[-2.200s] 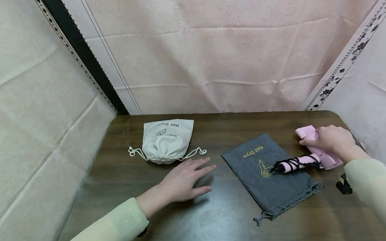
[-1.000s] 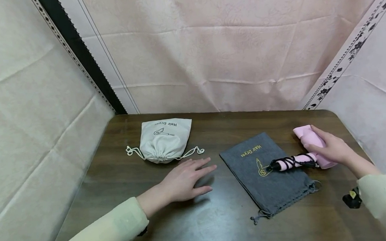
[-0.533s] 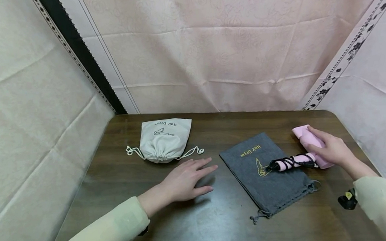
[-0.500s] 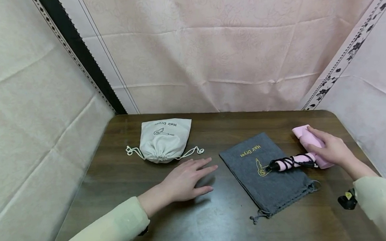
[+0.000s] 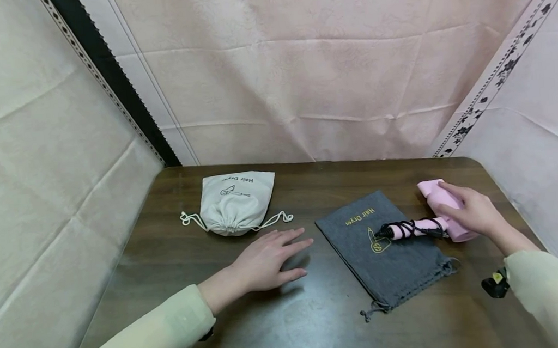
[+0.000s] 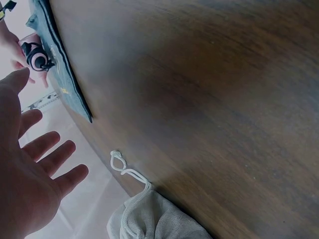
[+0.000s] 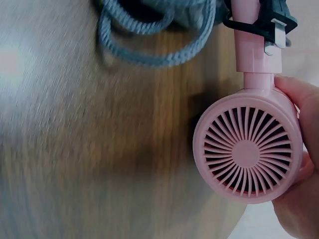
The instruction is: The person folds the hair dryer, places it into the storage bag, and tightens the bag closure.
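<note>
A pink hair dryer (image 5: pixel 446 204) lies at the right of the table, its handle over a dark grey drawstring pouch (image 5: pixel 362 233) marked "Hair Dryer". Black cord (image 5: pixel 411 228) is wound around the handle. My right hand (image 5: pixel 474 210) grips the dryer's barrel; in the right wrist view its round vent grille (image 7: pixel 246 153) faces the camera, thumb and fingers on either side. My left hand (image 5: pixel 268 259) is held palm down with fingers spread, holding nothing. Just beyond it sits a full-looking white drawstring pouch (image 5: pixel 237 204), also printed "Hair Dryer".
The brown wooden table (image 5: pixel 291 326) reaches a pale cloth backdrop (image 5: pixel 291 74) at its far edge. Cloth walls also stand at the left and right. A looped grey cord (image 7: pixel 149 59) of the dark pouch lies beside the dryer.
My right hand has shifted its hold along the barrel, and the hair dryer has moved slightly left over the grey pouch. My left hand stays in place.
</note>
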Tool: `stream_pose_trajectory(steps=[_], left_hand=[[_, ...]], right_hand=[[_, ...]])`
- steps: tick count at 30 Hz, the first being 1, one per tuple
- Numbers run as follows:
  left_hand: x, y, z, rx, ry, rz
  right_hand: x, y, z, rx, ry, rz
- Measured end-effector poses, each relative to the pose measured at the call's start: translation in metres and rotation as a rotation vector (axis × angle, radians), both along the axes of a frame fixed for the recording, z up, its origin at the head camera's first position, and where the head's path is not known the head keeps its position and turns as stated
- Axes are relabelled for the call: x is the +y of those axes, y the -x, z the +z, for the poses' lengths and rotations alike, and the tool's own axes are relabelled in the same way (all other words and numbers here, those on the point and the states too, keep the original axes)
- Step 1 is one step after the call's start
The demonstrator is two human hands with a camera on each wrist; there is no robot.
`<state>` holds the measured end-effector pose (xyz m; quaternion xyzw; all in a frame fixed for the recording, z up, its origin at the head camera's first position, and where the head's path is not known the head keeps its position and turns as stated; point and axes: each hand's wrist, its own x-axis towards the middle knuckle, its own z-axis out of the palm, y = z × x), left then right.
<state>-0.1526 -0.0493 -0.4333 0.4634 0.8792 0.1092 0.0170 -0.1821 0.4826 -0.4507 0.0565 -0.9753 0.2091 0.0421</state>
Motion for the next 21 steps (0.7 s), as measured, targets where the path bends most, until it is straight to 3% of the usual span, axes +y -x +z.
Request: stream_pose_trajectory(steps=[11, 21], left_hand=[[-0.002, 0.000, -0.004, 0.006, -0.020, -0.007], [-0.005, 0.002, -0.007, 0.005, -0.042, 0.004]], right_hand=[[-0.016, 0.013, 0.001, -0.062, 0.006, -0.035], [-0.026, 0.017, 0.005, -0.130, -0.074, -0.050]])
